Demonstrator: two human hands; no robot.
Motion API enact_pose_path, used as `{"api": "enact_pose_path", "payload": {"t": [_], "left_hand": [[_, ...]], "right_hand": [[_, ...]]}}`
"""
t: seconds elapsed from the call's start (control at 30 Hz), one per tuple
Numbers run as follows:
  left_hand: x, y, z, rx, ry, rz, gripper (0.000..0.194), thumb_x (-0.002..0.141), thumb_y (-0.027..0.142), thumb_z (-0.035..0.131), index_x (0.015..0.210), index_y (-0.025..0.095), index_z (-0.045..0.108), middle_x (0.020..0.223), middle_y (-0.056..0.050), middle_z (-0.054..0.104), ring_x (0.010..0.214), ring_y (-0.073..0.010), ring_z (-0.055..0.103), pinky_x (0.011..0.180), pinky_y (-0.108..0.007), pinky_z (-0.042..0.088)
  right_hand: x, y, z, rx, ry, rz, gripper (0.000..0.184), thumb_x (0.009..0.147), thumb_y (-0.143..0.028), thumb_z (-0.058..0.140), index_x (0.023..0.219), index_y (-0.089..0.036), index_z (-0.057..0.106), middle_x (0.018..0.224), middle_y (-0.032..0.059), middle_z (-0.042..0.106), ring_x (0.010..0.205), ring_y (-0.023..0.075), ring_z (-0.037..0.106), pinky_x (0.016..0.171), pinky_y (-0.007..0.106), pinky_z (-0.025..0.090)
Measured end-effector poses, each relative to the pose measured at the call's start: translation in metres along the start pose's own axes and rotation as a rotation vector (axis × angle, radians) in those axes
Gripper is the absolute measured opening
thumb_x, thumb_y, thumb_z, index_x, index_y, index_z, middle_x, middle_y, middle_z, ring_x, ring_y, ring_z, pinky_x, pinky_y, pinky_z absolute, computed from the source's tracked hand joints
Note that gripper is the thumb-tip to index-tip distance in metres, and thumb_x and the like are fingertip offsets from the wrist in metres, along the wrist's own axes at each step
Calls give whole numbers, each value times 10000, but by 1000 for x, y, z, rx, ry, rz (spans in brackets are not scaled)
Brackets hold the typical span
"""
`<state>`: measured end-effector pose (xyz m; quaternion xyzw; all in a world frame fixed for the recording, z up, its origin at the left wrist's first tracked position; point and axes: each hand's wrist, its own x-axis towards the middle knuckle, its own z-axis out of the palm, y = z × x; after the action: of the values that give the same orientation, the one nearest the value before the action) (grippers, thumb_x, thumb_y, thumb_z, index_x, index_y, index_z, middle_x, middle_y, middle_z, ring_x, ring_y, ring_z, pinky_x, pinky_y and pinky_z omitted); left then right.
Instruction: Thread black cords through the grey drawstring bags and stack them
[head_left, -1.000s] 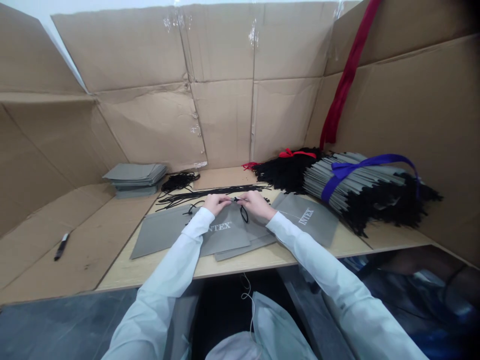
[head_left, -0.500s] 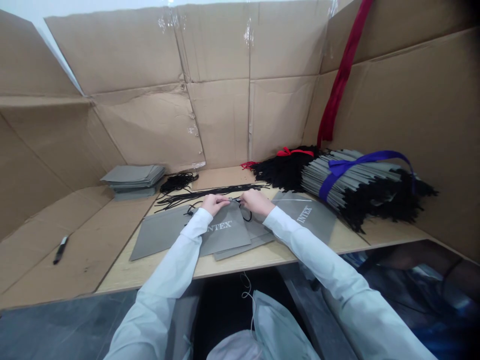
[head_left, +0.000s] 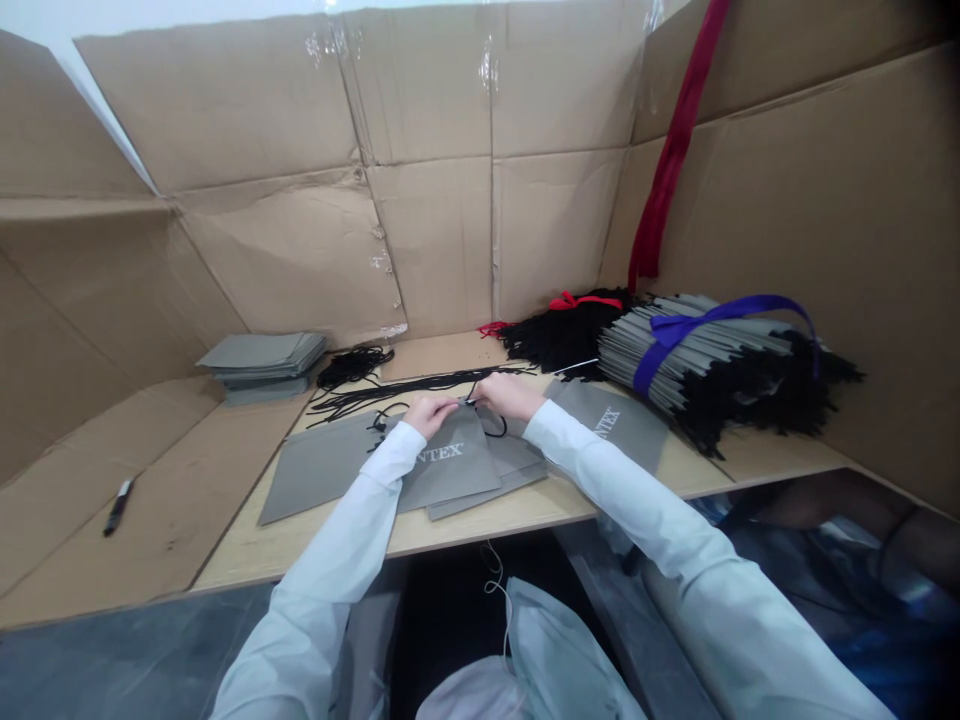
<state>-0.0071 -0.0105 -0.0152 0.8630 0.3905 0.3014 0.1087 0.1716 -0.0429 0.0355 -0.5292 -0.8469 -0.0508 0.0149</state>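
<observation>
A grey drawstring pouch (head_left: 454,480) printed with INTEX lies on the table in front of me, other grey pouches under and beside it. My left hand (head_left: 430,413) is closed, pinching the pouch's top edge. Just right of it, my right hand (head_left: 508,396) is closed at the same edge, nearly touching the left fingertips. A thin metal rod (head_left: 576,368) sticks out beyond the right hand, pointing right and slightly up; its grip is partly hidden by the fingers. Black cord (head_left: 496,428) loops below the right fingers, and a short piece rises at the fingertips.
Loose black cords (head_left: 420,385) lie behind the hands. A stack of grey pouches (head_left: 262,355) stands left, a marker (head_left: 118,508) nearer. At right are a pouch bundle with a purple ribbon (head_left: 660,350) and black cords (head_left: 555,335) tied in red. Cardboard walls (head_left: 435,240) enclose the table.
The metal rod has swung from nearly level to tilted upward at its right end, as my right hand turned slightly. A bit of black cord now rises at the fingertips. My left hand keeps its pinch.
</observation>
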Motion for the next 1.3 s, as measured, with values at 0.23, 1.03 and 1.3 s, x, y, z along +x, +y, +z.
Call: {"api": "enact_pose_path", "payload": {"t": [0.23,1.03,1.3], "left_hand": [[0,-3,5,-250,10,-63,294,650,322,549,851,123,632,875,-76,638,826,-182,580,788,-309,434],[0,8,2,-485,-4,-211,356,496,346,666,755,101,653,781,-88,652,733,-197,597,736,-310,457],[3,6,1,-555,-49,-276,363,463,329,687,741,99,653,768,-86,654,739,-208,596,738,-324,455]], "right_hand": [[6,8,6,97,22,-55,236,701,-278,490,874,-197,628,779,79,615,741,159,554,605,207,351],[-6,23,16,465,303,-208,123,662,-183,561,725,-164,665,698,40,639,637,106,542,602,185,354],[-5,20,25,479,396,-220,105,656,-171,573,708,-157,662,681,35,629,624,104,539,599,185,360]]}}
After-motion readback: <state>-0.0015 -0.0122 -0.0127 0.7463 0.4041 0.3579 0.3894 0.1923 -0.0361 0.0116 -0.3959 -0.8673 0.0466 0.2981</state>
